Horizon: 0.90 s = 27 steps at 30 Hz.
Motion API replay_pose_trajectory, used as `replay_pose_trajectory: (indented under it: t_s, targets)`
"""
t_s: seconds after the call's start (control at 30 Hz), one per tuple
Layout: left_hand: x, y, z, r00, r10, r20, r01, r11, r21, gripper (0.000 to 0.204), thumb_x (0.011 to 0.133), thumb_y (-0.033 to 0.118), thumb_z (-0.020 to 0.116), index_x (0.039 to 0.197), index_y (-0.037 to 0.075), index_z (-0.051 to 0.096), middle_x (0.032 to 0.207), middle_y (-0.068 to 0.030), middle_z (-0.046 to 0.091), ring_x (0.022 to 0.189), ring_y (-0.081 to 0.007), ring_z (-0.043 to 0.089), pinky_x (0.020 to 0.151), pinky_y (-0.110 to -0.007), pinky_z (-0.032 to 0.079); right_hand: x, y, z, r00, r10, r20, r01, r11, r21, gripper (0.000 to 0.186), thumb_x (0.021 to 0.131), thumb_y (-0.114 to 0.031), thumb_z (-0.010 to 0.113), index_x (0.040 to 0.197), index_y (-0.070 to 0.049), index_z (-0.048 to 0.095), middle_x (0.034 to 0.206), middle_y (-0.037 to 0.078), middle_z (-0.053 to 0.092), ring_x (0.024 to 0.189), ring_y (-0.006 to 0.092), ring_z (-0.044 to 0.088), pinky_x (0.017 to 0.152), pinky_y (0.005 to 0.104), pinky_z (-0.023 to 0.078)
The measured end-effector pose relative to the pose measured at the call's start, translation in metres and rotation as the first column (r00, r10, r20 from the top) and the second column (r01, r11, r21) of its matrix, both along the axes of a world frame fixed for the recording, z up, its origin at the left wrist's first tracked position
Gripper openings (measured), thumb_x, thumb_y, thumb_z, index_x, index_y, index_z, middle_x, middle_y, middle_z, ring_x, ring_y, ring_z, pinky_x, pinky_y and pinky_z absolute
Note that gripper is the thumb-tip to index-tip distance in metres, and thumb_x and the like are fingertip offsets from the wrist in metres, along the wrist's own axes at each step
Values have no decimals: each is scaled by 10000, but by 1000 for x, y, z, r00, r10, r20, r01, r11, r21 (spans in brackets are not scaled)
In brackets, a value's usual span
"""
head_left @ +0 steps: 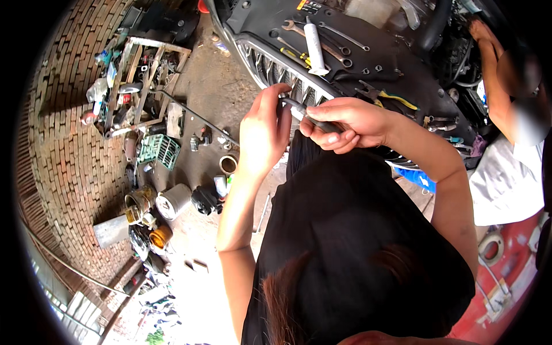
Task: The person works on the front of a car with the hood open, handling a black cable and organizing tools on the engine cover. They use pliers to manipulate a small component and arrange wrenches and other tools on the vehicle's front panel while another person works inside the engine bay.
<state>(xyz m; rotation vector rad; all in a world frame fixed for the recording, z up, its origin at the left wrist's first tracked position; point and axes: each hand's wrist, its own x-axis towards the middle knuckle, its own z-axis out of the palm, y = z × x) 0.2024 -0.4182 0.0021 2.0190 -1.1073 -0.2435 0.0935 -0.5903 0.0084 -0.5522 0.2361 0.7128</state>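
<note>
Noting places from the chrome-trimmed grille (270,63). Far left of it stands a slatted frame (152,75), its bays crammed with mixed clutter, bottles among it, most pieces too small to name. Lower left, well apart from the grille: a stained bucket (134,215), contents unclear; an orange-brown tub (161,237), inside dark, fill not readable; a green crate (168,155) with open lattice sides, load uncertain; a white bucket (177,198), contents not made out. Nearer the grille on its left, a short round can (228,167), mouth up, brownish within. Just before the grille, the left hand (261,129), fingers half curled by the bent tip of a dark bent part (325,123); cannot tell whether it pinches the tip. The right hand (359,121), also in front of the grille, is wrapped round the thick end, thumb along the top. Step in hand, by my reading: two-handed work at the bent tip; the next move calls for a steady right grip and fine left fingers. Behind the grille, on a black cover (368,54): wrench (298,29), white tube (314,46), yellow-handled pliers (398,100). Far right of the grille, a co-worker's hand (478,30) reaches into the engine bay.
</note>
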Motion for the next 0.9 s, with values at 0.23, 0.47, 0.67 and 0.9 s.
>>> replay_pose_trajectory:
  t_s: [0.23,0.47,0.67,0.9]
  targets:
    - [-2,70,24,989,-114,-92,102,987,-126,153,890,138,620,975,11,605,829,-118,619,698,-281,613,629,-323,488,8,39,21,948,244,202,-193,951,-241,324,1018,-330,387,917,-42,498,612,-80,287,492,27,253,434,205,220]
    - [-26,116,47,974,22,-225,-68,978,-196,152,906,136,612,946,-9,595,816,-104,621,636,-214,587,597,-282,469,9,87,48,601,569,562,439,352,-826,290,948,-289,546,872,-13,498,593,152,559,537,299,585,493,388,425]
    - [-47,160,52,932,164,-323,-266,915,-303,179,954,153,554,966,-23,588,746,-19,556,578,-67,448,529,-201,364,15,138,50,366,740,565,797,65,-601,313,868,-264,652,780,-53,438,495,106,491,461,322,547,410,387,404]
    - [-68,204,44,764,185,-619,-556,676,-483,223,996,226,484,1002,18,564,645,62,440,494,-4,301,419,-182,234,30,215,38,219,653,725,929,87,-360,326,804,-220,717,771,-61,435,524,89,497,467,285,550,401,366,402]
